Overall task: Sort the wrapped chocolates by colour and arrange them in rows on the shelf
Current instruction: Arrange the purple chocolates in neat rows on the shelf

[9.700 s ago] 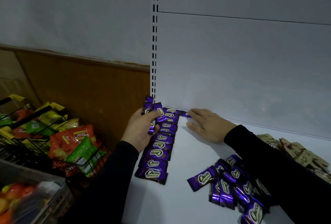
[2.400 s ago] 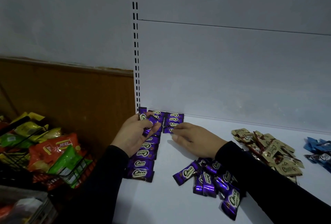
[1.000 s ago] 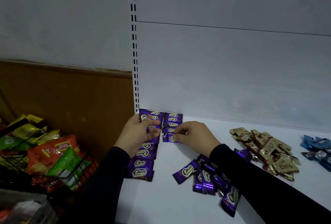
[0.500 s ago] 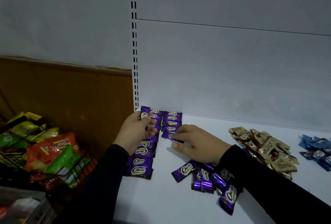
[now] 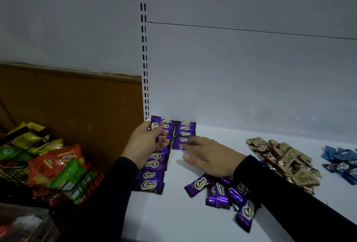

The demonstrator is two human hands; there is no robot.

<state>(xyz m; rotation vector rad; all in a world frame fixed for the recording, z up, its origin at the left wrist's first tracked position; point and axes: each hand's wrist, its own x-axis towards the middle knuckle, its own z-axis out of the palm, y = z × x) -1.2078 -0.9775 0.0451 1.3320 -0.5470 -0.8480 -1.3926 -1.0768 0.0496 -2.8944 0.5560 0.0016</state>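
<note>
Your left hand (image 5: pixel 144 145) grips a small bunch of purple chocolates (image 5: pixel 155 123), thumb across the front, at the back left corner of the white shelf (image 5: pixel 173 212). The topmost wrapper in the bunch stands nearly upright; its print is partly covered by your thumb.

Your right hand (image 5: pixel 208 156) lies low on the shelf, fingers stretched toward the second row (image 5: pixel 183 134). Its fingertips (image 5: pixel 185 144) touch the nearest purple wrapper of that row. It is not curled round anything.

First row (image 5: pixel 152 166): purple wrappers laid flat in a line from the back panel to the front along the left edge, each reading "Choco" in white script on a dark oval, with a line of small print under it that is too fine to read. Second row: just beside the first, four pieces visible, same "Choco" label, reaching only partway forward.

Loose purple pile (image 5: pixel 222 193): near the front, partly under your right sleeve (image 5: pixel 289 203), wrappers at mixed angles, "Choco" legible on several.

Gold pile (image 5: pixel 284 160): right of your arm, unsorted, "Choco" on several.

Blue pile (image 5: pixel 342 162): far right edge, cut off by the frame, "Choco" partly legible.

Left of the shelf, a wire basket (image 5: pixel 21 174) holds snack bags (image 5: pixel 58 164) in orange, green and yellow; the orange bag carries a red label with characters I cannot make out.
</note>
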